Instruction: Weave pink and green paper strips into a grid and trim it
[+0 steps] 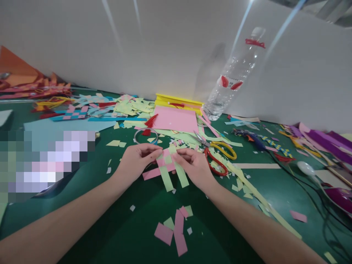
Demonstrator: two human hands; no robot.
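Between my two hands is a small weave of pink and pale green paper strips (168, 160), checkered at the top. Two green tails hang down from it, and one pink tail sticks out to the left. My left hand (138, 160) pinches its upper left side with thumb and forefinger. On the right side, my right hand (194, 165) grips it, thumb over a green strip. Just right of that hand lie scissors (209, 144) with one yellow and one red handle, blades pointing up and left. A roll of clear tape (146, 136) sits beyond my left hand.
Pink paper (176, 119) and a yellow folded piece (178, 99) lie by the wall. A plastic bottle (233, 77) leans there. Paper scraps (172, 229) litter the green table (115, 227). A glue gun (253, 141) with a cord and a white spoon (305, 168) are right; a pixelated object is left.
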